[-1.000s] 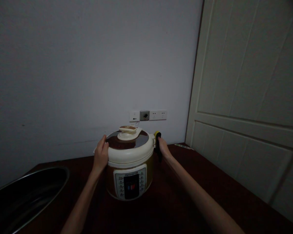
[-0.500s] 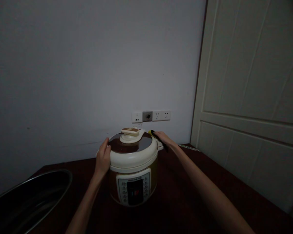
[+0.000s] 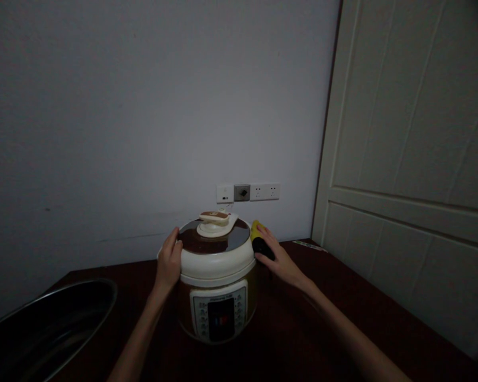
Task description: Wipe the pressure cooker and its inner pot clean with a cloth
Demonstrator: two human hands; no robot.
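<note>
An electric pressure cooker (image 3: 217,268) with a cream rim, a glossy brown lid top and a front control panel stands on the dark red table. My left hand (image 3: 170,260) grips the left side of its rim, thumb on the near side and fingers toward the lid. In my right hand (image 3: 276,255) is a yellow and black sponge (image 3: 258,239), pressed against the right side of the lid rim. The cream and brown lid handle (image 3: 214,220) sits on top, untouched by either hand.
A large dark metal basin (image 3: 63,318) is at the lower left. Wall sockets (image 3: 265,191) are behind the cooker. A patterned strip (image 3: 309,245) lies at the table's back right, near a white panelled door (image 3: 402,159). The wall bounds the dark red table (image 3: 302,297) behind.
My right hand has come forward along the cooker's right side, and the sponge has turned so its yellow and black faces show. My left hand stays on the rim.
</note>
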